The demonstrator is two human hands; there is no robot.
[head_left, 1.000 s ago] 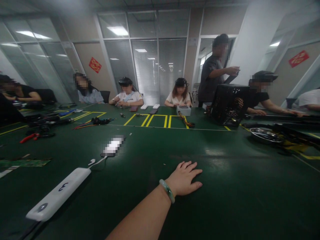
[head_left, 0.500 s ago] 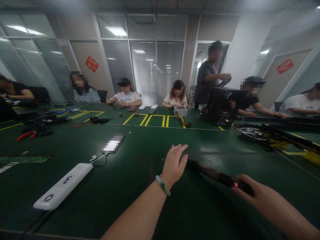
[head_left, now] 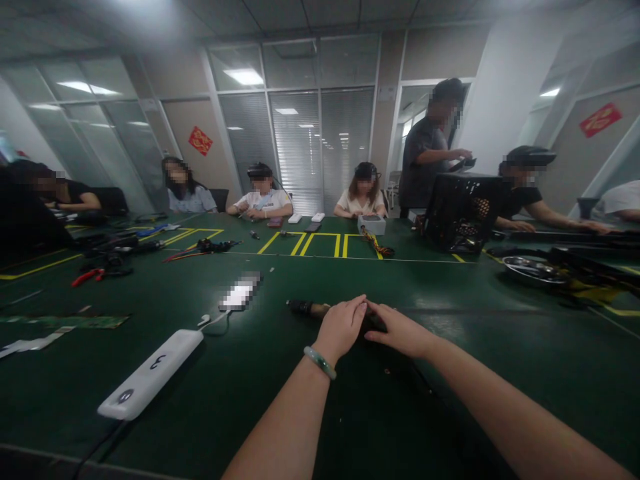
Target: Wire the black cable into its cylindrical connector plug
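Observation:
A long dark rod-like tool (head_left: 303,308) lies on the green table (head_left: 450,373) in front of me, its left end sticking out past my hands. My left hand (head_left: 343,328), with a pale green bracelet at the wrist, curls its fingers down over the middle of the tool. My right hand (head_left: 399,331) meets it from the right, fingertips closed on the same tool. The rest of the tool is hidden under both hands.
A white power bank (head_left: 150,377) is cabled to a phone (head_left: 241,295) at my left. Further left lie a green circuit board (head_left: 65,321) and red-handled pliers (head_left: 95,273). A black computer case (head_left: 463,210) and a metal dish (head_left: 530,269) stand at right. Several people sit around the table.
My right hand came in from the right with the dark tool and brought it to the middle. My left hand lifted off the table and closed over the tool.

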